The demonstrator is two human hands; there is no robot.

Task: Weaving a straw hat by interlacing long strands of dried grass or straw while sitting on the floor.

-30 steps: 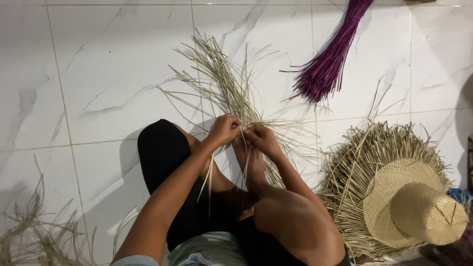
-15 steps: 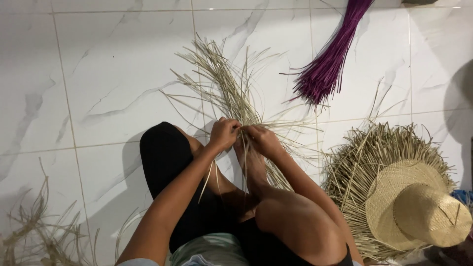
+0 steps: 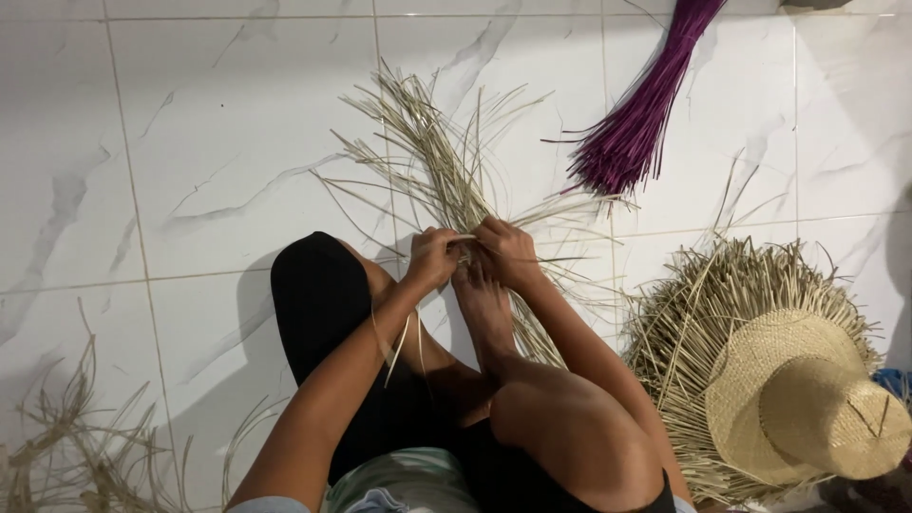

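Note:
I sit on a white tiled floor with a fan of pale straw strands spread out in front of me. My left hand and my right hand meet at the base of that fan, both pinching strands between the fingers. My bare foot rests on the lower part of the strands, just under the hands. A few loose strands hang down below my left wrist. What the fingers form between them is hidden.
A bundle of purple-dyed straw lies at the upper right. A woven straw hat with an unfinished, bristling brim sits at the right. Loose dry straw is scattered at the lower left.
Both hands stay at the base of the straw fan, with only small finger movements. The view has shifted slightly.

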